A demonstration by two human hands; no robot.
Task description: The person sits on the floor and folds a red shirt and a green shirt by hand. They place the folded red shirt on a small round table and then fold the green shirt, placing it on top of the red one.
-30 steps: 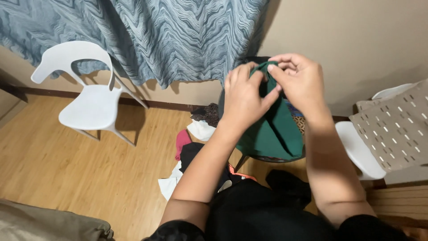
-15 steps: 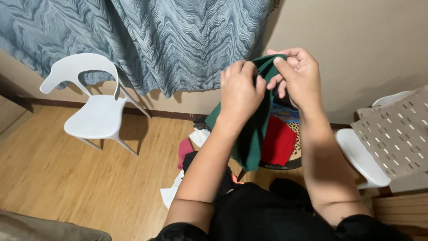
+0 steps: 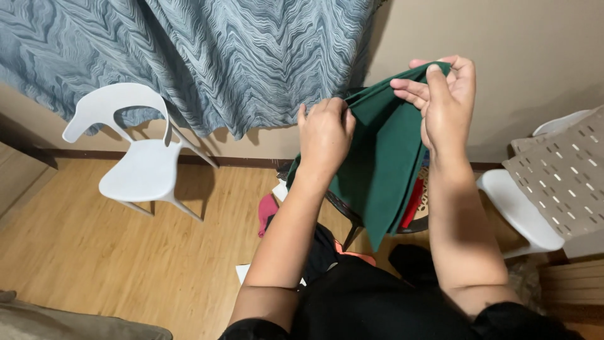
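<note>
Both hands (image 3: pixel 384 119) pinch green cloth (image 3: pixel 384 170) — chair behind hidden.

No packages, labels, signs or screens are seen anywhere around the white chair (image 3: pixel 141 160). None is found beside it, behind it or on the floor near it.

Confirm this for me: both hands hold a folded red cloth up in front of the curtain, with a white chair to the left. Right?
Not quite. The cloth is dark green, not red, as the head view shows. The left hand and right hand do hold it up folded before the curtain, with the white chair to the left.
</note>
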